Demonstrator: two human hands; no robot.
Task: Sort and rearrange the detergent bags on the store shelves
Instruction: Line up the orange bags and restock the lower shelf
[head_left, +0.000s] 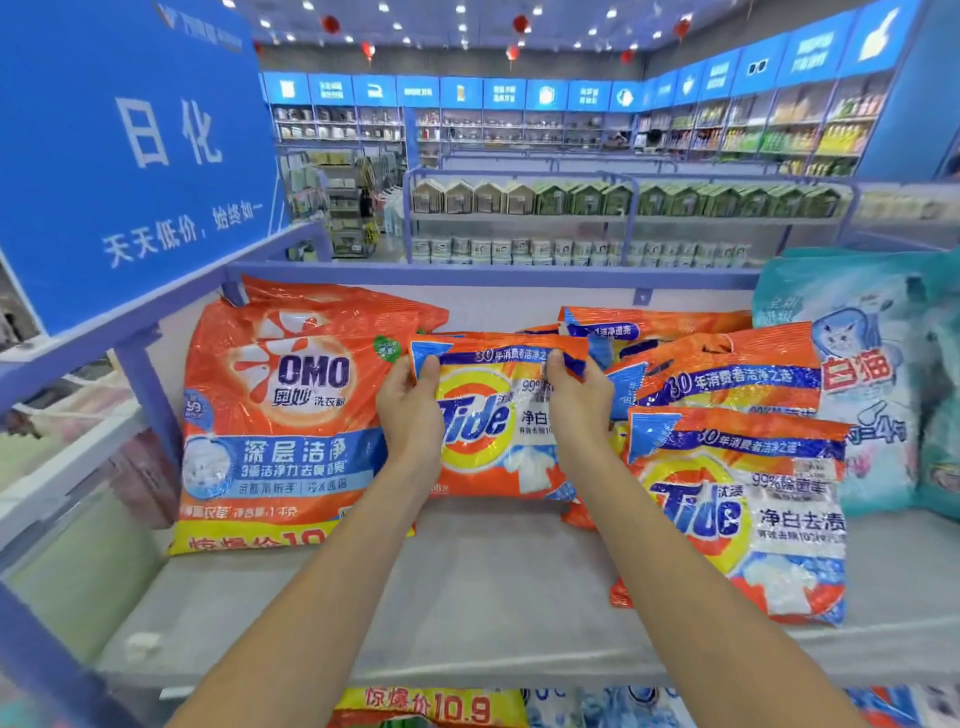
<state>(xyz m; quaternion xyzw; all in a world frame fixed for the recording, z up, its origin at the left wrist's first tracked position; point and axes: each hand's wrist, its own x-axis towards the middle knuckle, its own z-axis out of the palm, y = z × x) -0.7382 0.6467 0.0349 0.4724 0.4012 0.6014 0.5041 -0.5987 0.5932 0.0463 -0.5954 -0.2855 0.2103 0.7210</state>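
Observation:
An orange Tide detergent bag (488, 421) stands upright in the middle of the top shelf (467, 597). My left hand (410, 410) pinches its upper left corner and my right hand (579, 400) pinches its upper right edge. A large orange OMO bag (280, 415) leans at the left, touching the held bag. To the right, another Tide bag (743, 514) lies tilted at the front, with more Tide bags (727, 369) stacked behind it. A pale blue bag with a white cat (857, 384) stands at the far right.
A blue hanging sign (130, 145) juts out at the upper left above the shelf frame. A blue rail (493, 273) closes the shelf's back. More bags show on the shelf below (431, 706). Other aisles of goods stand behind.

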